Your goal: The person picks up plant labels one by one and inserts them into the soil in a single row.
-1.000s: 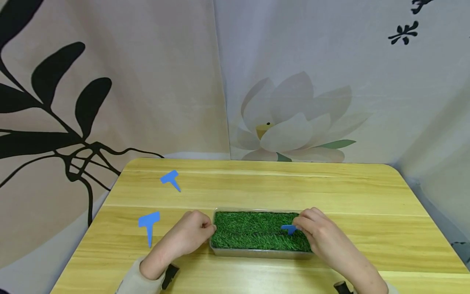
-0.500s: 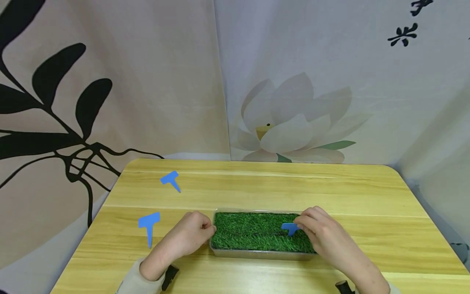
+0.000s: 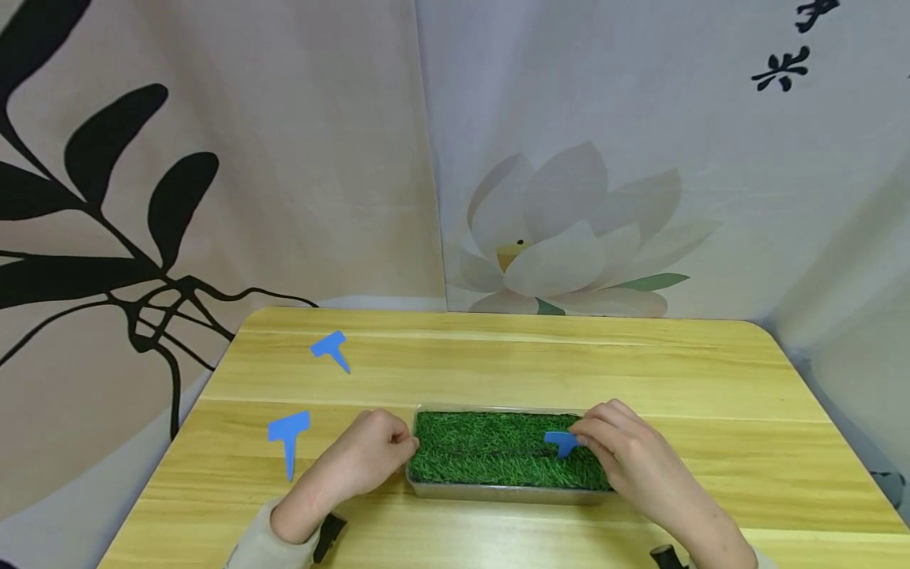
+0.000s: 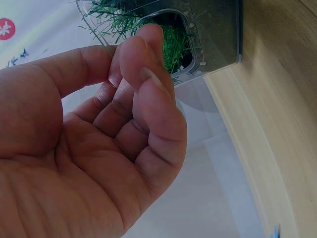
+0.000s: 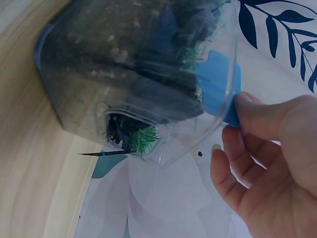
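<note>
A clear plastic box topped with green artificial grass sits at the front middle of the table. My left hand grips the box's left rim between thumb and curled fingers; the left wrist view shows this next to a cut-out in the end wall. At the other end, my right hand pinches the head of a blue T-shaped plant label between thumb and index finger. That label stands in the grass right of the middle, its stem's lower part hidden. Dark soil-like matter shows through the box wall.
Two more blue plant labels lie flat on the table to the left: a near one beside my left forearm and a far one towards the back edge. A curtain printed with plants and a lotus hangs behind.
My right hand has shifted very slightly to the right while pinching the plant label, whose head shows a little more fully. The left hand has stayed on the rim.
</note>
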Motion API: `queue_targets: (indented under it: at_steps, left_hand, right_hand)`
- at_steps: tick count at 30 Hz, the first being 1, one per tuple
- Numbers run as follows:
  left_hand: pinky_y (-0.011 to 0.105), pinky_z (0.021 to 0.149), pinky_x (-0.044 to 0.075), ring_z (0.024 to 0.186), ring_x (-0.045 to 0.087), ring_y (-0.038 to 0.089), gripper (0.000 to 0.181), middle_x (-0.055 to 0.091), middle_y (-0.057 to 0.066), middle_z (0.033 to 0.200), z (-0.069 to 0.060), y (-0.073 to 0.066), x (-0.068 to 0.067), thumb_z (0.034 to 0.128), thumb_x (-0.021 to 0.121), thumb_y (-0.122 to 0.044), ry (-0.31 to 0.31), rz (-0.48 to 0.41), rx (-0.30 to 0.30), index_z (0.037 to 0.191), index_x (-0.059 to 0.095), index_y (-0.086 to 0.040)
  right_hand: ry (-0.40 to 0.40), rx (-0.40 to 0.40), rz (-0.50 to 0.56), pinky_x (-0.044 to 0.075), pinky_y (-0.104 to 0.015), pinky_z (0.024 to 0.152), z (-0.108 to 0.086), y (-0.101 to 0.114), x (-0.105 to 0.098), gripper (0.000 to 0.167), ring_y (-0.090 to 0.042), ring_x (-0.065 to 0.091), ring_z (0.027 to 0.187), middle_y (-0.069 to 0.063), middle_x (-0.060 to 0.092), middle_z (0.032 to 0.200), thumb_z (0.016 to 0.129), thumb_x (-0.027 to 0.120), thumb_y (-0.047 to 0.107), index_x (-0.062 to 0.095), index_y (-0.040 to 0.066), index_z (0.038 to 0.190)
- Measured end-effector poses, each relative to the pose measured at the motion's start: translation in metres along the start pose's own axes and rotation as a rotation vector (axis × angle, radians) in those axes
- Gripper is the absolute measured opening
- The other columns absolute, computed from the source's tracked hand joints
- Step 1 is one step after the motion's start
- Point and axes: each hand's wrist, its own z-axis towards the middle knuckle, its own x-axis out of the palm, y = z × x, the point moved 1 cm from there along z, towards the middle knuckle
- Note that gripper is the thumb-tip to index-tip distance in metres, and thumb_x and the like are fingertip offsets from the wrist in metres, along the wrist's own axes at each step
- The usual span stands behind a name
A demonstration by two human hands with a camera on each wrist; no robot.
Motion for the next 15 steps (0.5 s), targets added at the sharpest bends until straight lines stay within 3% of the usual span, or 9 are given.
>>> queue_targets:
  at_steps: [15]
  left_hand:
    - [0.023, 0.046, 0.034, 0.044, 0.035, 0.008, 0.042, 0.044, -0.006, 0.051, 0.0008, 0.0015, 0.001, 0.1029, 0.065, -0.011, -0.002, 0.0, 0.004, 0.061, 0.059, -0.007]
  right_hand:
    - [0.018, -0.01, 0.001, 0.044, -0.008, 0.086, 0.0001, 0.0003, 0.0046, 0.041, -0.008, 0.058, 0.091, 0.01, 0.067, 0.1, 0.074, 0.083, -0.018, 0.073, 0.013, 0.098]
